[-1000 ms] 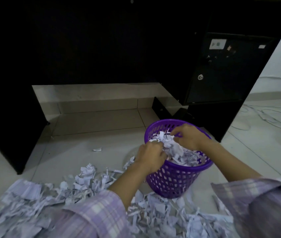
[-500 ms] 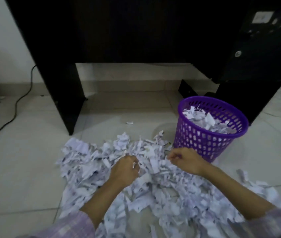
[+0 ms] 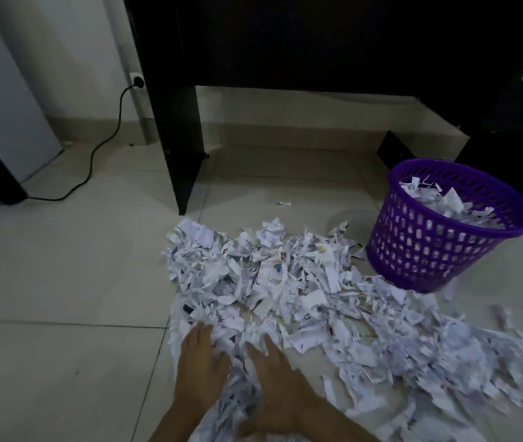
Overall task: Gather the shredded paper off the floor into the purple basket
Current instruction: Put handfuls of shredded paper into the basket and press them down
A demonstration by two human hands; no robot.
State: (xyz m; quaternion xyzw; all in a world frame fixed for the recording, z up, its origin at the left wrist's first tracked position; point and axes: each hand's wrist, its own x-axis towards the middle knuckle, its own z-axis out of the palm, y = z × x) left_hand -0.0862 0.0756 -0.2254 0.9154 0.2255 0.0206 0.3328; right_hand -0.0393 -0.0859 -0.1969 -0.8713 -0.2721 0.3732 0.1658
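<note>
Tiled floor (image 3: pixel 62 282) — purple basket (image 3: pixel 429 250) part-full

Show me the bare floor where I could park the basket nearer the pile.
Bare tile lies left of the shredded paper, out toward the black cable, and in the strip between the pile's far edge and the desk leg. Crowded: right of both hands, paper runs up to the purple basket.
</note>
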